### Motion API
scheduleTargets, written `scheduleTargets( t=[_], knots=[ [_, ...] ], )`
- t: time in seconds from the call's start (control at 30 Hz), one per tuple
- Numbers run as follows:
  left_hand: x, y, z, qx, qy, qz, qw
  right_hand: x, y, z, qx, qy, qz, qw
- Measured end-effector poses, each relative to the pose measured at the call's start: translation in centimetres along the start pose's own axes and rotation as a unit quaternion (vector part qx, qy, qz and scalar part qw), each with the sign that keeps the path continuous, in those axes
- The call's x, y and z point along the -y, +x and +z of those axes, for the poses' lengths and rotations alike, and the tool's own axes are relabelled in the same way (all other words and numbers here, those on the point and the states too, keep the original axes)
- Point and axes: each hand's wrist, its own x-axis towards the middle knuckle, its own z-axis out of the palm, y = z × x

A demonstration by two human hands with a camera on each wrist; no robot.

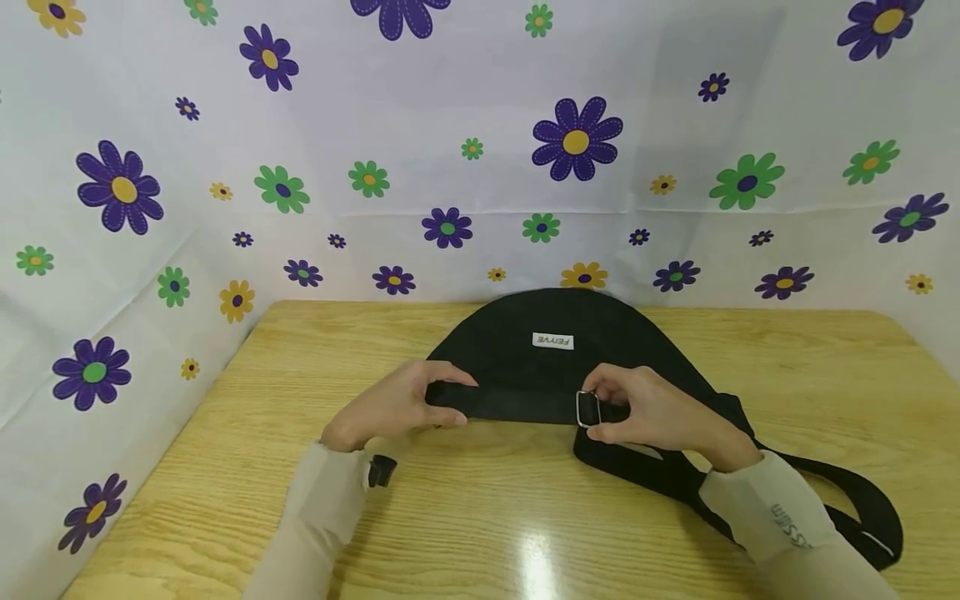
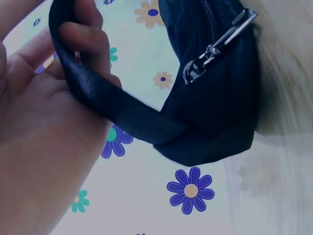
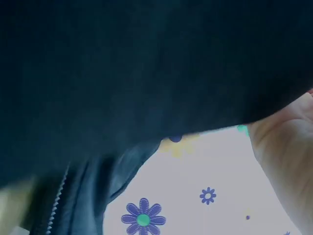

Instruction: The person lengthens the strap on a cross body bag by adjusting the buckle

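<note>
A black half-round bag [image 1: 517, 350] with a small white label [image 1: 552, 341] lies on the table, its curved side toward the back. My left hand [image 1: 408, 400] grips the black strap [image 2: 139, 115] near the bag's left end; in the left wrist view the strap runs through the curled fingers. A zipper with a metal pull [image 2: 205, 56] shows on the bag there. My right hand [image 1: 652, 408] pinches the strap at a silver rectangular buckle [image 1: 578, 410], in front of the bag's right half. Dark strap fabric [image 3: 146, 73] covers much of the right wrist view and hides the right fingers.
The light wooden table [image 1: 465, 508] runs up to a white cloth [image 1: 480, 100] printed with flowers at the back and left. More of the strap [image 1: 862, 492] loops out to the right, passing under the right forearm. A small black object [image 1: 382, 471] sits at the left cuff.
</note>
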Motion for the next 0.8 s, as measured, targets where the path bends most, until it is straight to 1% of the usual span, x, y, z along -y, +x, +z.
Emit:
scheduleTargets(
  t=[0.1, 0.3, 0.4, 0.5, 0.63, 0.8],
  knots=[
    [0.2, 0.0, -0.2, -0.001, 0.004, 0.002, 1.0000, -0.2, -0.1, -0.2, -0.001, -0.001, 0.000, 1.000],
    [0.2, -0.1, -0.1, 0.002, 0.026, -0.005, 0.9996, -0.5, 0.0, 0.2, 0.005, 0.017, -0.017, 1.000],
    [0.3, -0.2, -0.1, 0.003, 0.042, -0.010, 0.9990, -0.6, 0.2, 0.6, 0.004, 0.007, -0.027, 1.000],
    [0.4, -0.3, 0.0, -0.003, 0.057, -0.012, 0.9983, -0.5, 0.4, 1.0, 0.005, -0.011, -0.032, 0.999],
    [0.4, -0.5, 0.4, -0.009, 0.066, -0.009, 0.9977, -0.2, 0.3, 1.2, 0.013, -0.025, -0.021, 0.999],
    [0.2, -0.7, 0.7, -0.005, 0.063, -0.025, 0.9977, 0.1, -0.2, 0.9, 0.040, -0.041, -0.008, 0.998]
  ],
)
